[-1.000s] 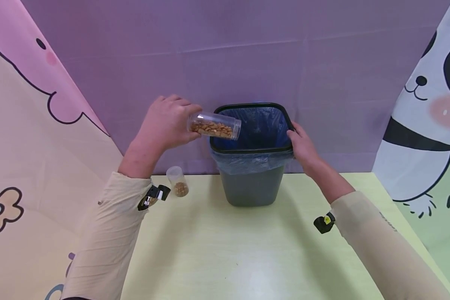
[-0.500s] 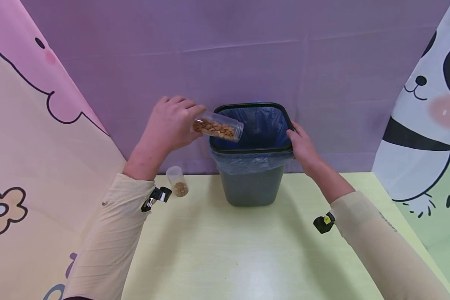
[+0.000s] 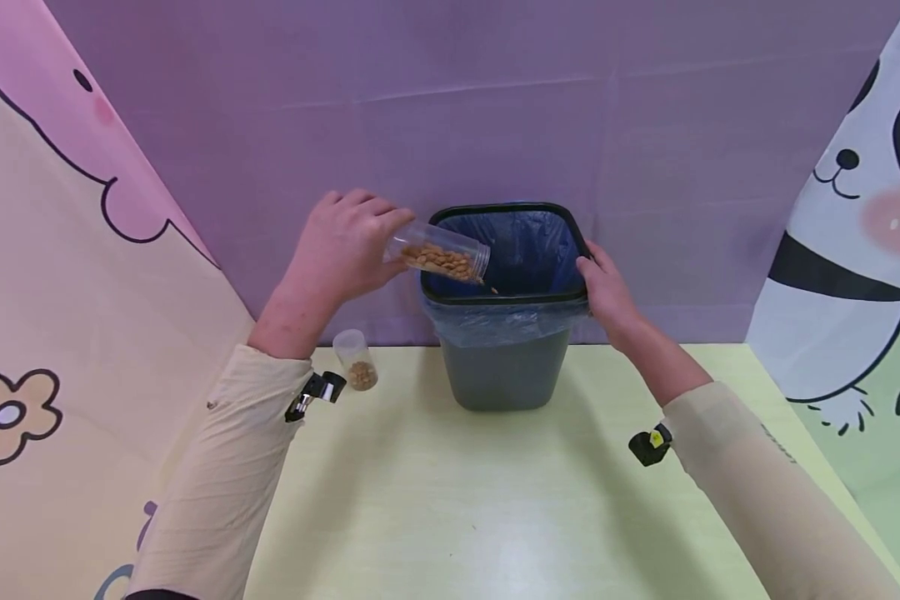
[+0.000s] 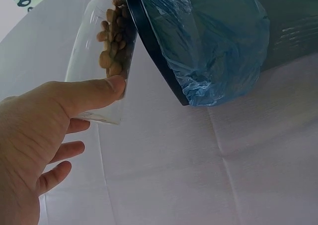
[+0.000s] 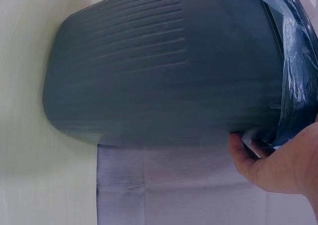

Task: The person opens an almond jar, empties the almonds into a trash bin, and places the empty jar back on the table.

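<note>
My left hand (image 3: 351,242) grips the base end of a clear plastic jar (image 3: 461,244), thumb on one side and fingers on the other. The jar tilts mouth-down over the left rim of a grey trash can (image 3: 504,367). Brown nuts that look like almonds (image 4: 115,41) lie along its lower side, and a few drop from the mouth. A blue bag (image 4: 218,51) lines the can and folds over its black rim. At the can's right side my right hand (image 3: 606,287) holds the rim, its fingers (image 5: 243,158) curled against the outer wall.
A second clear jar (image 3: 355,360) with some brown pieces at its bottom stands on the pale table (image 3: 450,492), left of the trash can. Behind the table's back edge hangs a purple cloth (image 3: 330,100). Printed cartoon panels flank both sides.
The left hand has moved slightly right, and the jar tips further down over the trash can. Almonds now fall from its mouth. My right hand stays on the rim.
</note>
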`<act>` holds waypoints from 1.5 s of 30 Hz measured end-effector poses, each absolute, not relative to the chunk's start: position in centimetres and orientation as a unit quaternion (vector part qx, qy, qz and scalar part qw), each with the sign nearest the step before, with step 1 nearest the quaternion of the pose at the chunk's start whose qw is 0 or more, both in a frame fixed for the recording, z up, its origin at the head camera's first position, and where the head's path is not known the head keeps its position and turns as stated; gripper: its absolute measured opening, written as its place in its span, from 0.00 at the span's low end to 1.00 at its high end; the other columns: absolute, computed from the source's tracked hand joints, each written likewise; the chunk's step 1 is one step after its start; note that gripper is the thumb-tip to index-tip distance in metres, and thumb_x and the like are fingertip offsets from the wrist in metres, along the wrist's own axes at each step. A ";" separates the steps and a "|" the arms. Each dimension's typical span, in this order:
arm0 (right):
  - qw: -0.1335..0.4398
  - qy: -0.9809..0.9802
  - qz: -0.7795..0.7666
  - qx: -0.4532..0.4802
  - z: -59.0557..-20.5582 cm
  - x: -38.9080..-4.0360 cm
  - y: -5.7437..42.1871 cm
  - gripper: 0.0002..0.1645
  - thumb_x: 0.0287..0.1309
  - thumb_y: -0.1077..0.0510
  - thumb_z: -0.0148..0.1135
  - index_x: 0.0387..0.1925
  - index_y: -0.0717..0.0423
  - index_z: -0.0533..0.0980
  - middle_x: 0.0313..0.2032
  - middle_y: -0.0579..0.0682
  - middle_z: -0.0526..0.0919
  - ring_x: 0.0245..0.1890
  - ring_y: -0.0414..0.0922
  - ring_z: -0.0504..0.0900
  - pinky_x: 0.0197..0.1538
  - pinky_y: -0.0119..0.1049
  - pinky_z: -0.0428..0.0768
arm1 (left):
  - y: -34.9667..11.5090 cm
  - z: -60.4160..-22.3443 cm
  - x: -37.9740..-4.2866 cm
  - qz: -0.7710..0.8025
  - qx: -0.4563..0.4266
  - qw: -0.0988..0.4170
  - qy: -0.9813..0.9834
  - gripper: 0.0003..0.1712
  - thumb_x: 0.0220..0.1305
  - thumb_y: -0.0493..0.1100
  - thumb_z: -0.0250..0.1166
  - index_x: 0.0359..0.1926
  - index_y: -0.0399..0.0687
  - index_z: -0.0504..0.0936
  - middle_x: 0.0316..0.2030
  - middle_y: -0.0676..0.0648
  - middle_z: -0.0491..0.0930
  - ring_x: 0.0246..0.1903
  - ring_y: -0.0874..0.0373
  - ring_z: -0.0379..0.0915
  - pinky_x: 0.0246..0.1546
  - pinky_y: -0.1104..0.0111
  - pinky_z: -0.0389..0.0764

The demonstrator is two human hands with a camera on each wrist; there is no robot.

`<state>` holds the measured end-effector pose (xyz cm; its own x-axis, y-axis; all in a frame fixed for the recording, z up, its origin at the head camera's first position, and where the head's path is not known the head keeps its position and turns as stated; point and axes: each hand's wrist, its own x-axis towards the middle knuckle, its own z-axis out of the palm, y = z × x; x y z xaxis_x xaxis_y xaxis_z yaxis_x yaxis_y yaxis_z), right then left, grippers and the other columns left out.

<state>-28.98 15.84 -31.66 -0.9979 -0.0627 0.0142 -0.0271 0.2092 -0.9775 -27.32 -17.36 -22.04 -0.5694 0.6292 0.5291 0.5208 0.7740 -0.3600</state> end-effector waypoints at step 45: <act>0.013 0.774 -0.632 -0.038 -31.8 -29.0 16.3 0.35 0.75 0.44 0.33 0.77 0.44 0.42 0.75 0.54 0.45 0.72 0.55 0.48 0.68 0.58 0.52 | -16.7 -22.4 -27.1 0.115 -0.305 0.360 -0.874 0.37 0.41 0.52 0.81 0.55 0.47 0.82 0.50 0.44 0.82 0.50 0.44 0.74 0.41 0.51 0.73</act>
